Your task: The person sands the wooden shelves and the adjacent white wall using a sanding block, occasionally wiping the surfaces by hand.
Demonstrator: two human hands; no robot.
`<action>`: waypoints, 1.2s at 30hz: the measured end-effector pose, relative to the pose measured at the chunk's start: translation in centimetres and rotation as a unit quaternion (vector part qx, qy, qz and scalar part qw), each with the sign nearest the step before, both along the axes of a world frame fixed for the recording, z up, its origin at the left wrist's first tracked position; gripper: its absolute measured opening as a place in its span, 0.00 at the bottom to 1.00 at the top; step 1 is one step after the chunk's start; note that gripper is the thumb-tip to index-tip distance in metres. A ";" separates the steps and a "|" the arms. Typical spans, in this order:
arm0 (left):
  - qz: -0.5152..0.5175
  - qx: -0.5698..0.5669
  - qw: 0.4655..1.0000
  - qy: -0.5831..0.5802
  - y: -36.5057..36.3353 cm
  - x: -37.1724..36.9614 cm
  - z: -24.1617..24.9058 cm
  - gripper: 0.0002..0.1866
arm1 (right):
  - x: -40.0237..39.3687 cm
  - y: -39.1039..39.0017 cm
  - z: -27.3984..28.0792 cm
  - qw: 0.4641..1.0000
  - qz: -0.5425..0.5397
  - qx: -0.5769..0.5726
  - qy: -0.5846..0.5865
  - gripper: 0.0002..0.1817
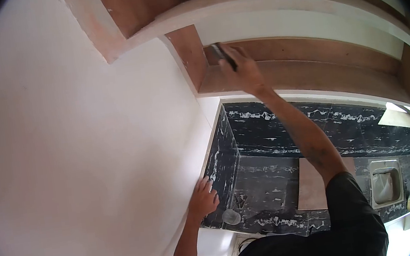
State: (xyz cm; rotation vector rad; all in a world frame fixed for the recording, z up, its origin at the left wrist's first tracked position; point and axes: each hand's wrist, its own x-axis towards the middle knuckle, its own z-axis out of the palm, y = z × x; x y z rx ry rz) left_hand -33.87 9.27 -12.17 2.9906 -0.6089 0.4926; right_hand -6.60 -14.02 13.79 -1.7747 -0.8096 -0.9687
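While the left hand [202,200] rests nearest to the camera, at about seven o'clock in the picture, it lies flat with its fingers spread on the edge where the white wall [74,144] meets the dark marble counter [263,187]; it holds nothing. Just beside it, toward five o'clock from the hand, one small clear cup [231,217] stands on the counter. Further along the counter lie one pale board [314,186] and, toward three o'clock, one square sink [386,183]. From the shoulder the right arm goes up toward twelve o'clock, and the right hand [241,70] is far from the body, against the wooden cabinet [304,64] above the counter. This hand is closed around one dark tool [223,55], perhaps a brush or a scraper; I cannot tell which. The long axis of the tool runs from about five o'clock, inside the fist, to eleven o'clock, and its free end touches or nearly touches the inner corner of the cabinet, where the brown back panel meets the side panel [191,53]. So the corner lies at eleven o'clock from the grip, and the right hand is much the nearer one. I count two hands, one tool, one cup, one board, one sink.
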 end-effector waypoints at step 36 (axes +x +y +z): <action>0.017 -0.113 0.993 0.025 0.2 0.7 -0.8 0.13 | 4.0 16.7 7.6 0.975 -0.061 0.184 -0.106 0.20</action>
